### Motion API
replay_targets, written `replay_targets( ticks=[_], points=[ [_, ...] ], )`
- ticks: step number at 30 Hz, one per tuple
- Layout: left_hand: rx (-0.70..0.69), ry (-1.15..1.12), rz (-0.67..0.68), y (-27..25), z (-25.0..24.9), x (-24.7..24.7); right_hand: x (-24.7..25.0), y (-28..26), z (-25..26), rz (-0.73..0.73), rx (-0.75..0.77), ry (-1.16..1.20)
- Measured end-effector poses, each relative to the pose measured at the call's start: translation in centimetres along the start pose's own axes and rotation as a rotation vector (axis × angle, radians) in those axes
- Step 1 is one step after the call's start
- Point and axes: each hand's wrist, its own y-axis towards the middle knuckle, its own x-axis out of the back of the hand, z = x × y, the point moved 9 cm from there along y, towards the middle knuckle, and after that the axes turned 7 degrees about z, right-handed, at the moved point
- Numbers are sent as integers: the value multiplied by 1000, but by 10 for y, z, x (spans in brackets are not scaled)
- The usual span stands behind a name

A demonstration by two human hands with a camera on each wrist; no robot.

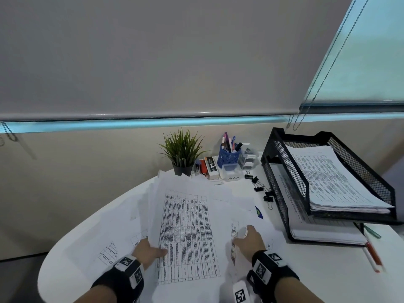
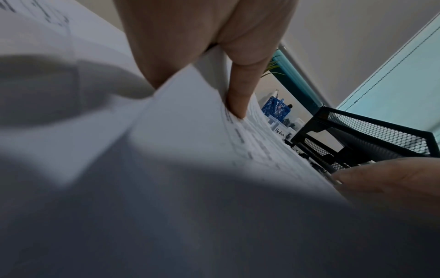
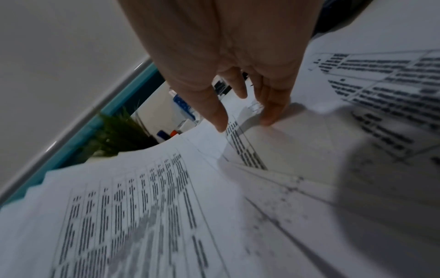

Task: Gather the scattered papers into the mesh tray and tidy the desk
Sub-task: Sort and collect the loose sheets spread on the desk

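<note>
Printed papers (image 1: 188, 232) lie fanned over the middle of the white round desk (image 1: 72, 243). My left hand (image 1: 153, 250) grips the left edge of the top stack (image 2: 202, 131), thumb (image 2: 238, 97) on top and fingers underneath. My right hand (image 1: 244, 236) rests on sheets to the right. Its straight fingertips (image 3: 269, 120) touch a sheet (image 3: 309, 150), and the thumb is spread apart. The black two-tier mesh tray (image 1: 284, 171) stands at the right and holds paper stacks (image 1: 332, 178) on both levels. It also shows in the left wrist view as the tray (image 2: 369, 127).
At the back of the desk stand a potted plant (image 1: 181, 154), a blue pen cup (image 1: 229, 154), a clear box labelled Medium (image 1: 231, 172) and small stationery boxes (image 1: 211, 168). Black binder clips (image 1: 260, 186) lie by the tray. A red pen (image 1: 373, 256) lies at the right.
</note>
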Motion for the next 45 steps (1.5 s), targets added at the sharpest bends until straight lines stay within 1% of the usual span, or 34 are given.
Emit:
replay_targets(
  ticks=[2, 5, 7, 8, 9, 11, 12, 14, 15, 17, 18, 19, 20, 21, 22, 23, 24, 25, 27, 28, 29, 30, 32, 34, 36, 37, 40, 42, 44, 45],
  points=[
    [0, -34, 8, 0, 5, 2, -3, 2, -6, 50, -38, 144],
    [19, -65, -7, 2, 11, 4, -4, 1, -9, 95, -45, 263],
    [33, -84, 23, 0, 11, 5, 6, -3, -10, 46, -36, 263],
    [17, -94, 11, -4, 7, 6, 11, -6, -11, 20, -31, 258],
    [18, -98, 26, -7, 6, 6, 14, -8, -12, 14, -14, 256],
    [-3, -139, 72, -4, 5, 6, 13, -10, -9, 58, 14, 320],
    [-27, -98, 95, -6, 0, 6, 10, -11, -9, 88, 4, 360],
    [-22, -77, 128, -10, -4, 5, 5, -11, -10, 133, -21, 445],
    [5, -78, 161, -10, -3, 1, 4, -11, -9, 141, -26, 445],
    [-21, -27, 227, -9, -5, -5, 0, -12, -6, 173, 3, 397],
    [-44, -13, 272, -12, -8, -10, -2, -9, -8, 178, 7, 378],
    [-34, 2, 302, -11, -6, -13, -5, -6, -12, 177, -11, 367],
    [-35, -6, 302, -7, -5, -13, -6, -7, -14, 176, -21, 382],
    [-51, -8, 298, -2, -4, -11, -10, 8, -27, 167, -20, 401],
    [-93, -39, 275, 0, -10, -10, -11, 13, -34, 162, -30, 418],
    [-129, -76, 253, 5, -12, -8, -11, 0, -26, 178, -56, 414],
    [-130, -81, 226, 5, -15, -7, -12, -13, -16, 218, -65, 441],
    [-138, -68, 230, 3, -19, -11, -16, -18, -15, 253, -93, 463],
    [-97, 15, 219, 3, -18, -16, -29, -31, -6, 358, -139, 518],
    [-47, 46, 176, 0, -16, -15, -34, -36, -1, 407, -122, 503],
    [-24, 86, 167, 3, -12, -15, -38, -37, 2, 440, -102, 451],
    [-12, 104, 166, 6, -10, -13, -37, -36, 5, 434, -67, 452],
    [-56, 60, 155, 19, -10, -5, -29, -39, 15, 434, 6, 595],
    [-153, -13, 177, 11, -35, 3, -13, -55, 40, 427, 92, 732],
    [-274, -95, 217, -4, -70, 7, 5, -67, 67, 418, 215, 789],
    [-323, -125, 238, -11, -86, 8, 16, -73, 80, 388, 262, 809],
    [-438, -216, 255, -27, -130, 13, 42, -81, 112, 343, 341, 871],
    [-482, -227, 240, -38, -156, 17, 55, -74, 124, 306, 374, 866],
    [-534, -226, 201, -48, -182, 23, 72, -73, 133, 211, 423, 831],
    [-555, -209, 149, -51, -193, 30, 82, -79, 142, 159, 466, 802]
  ],
)
